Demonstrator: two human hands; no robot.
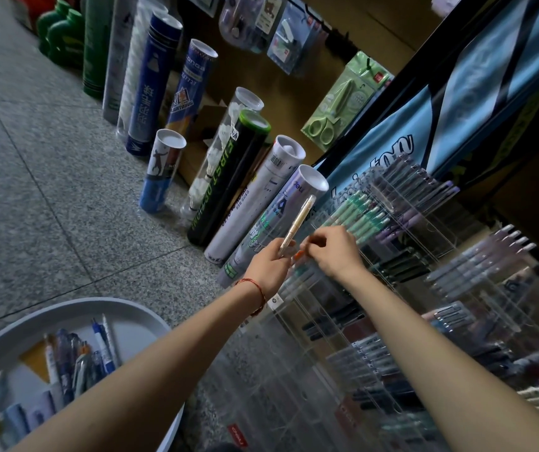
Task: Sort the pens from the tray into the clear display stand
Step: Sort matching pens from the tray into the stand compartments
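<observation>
Pens [101,349] in tray [66,304], clear stand [297,324] part-filled, left hand [269,267] gripping pen [299,220] (right hand [335,252] unclear)

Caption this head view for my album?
Left hand holds a pale yellow translucent pen at the clear acrylic display stand, right hand beside; more pens in the round grey tray.

Shop, stationery and sports goods. Shuttlecock tubes [229,177], several brands, lined along stone floor [49,190]; packaged scissors [343,102] hanging on hook; clear display stand [310,308] with rows of pens [359,216] grouped by colour; blue sports bag [457,102] above.
</observation>
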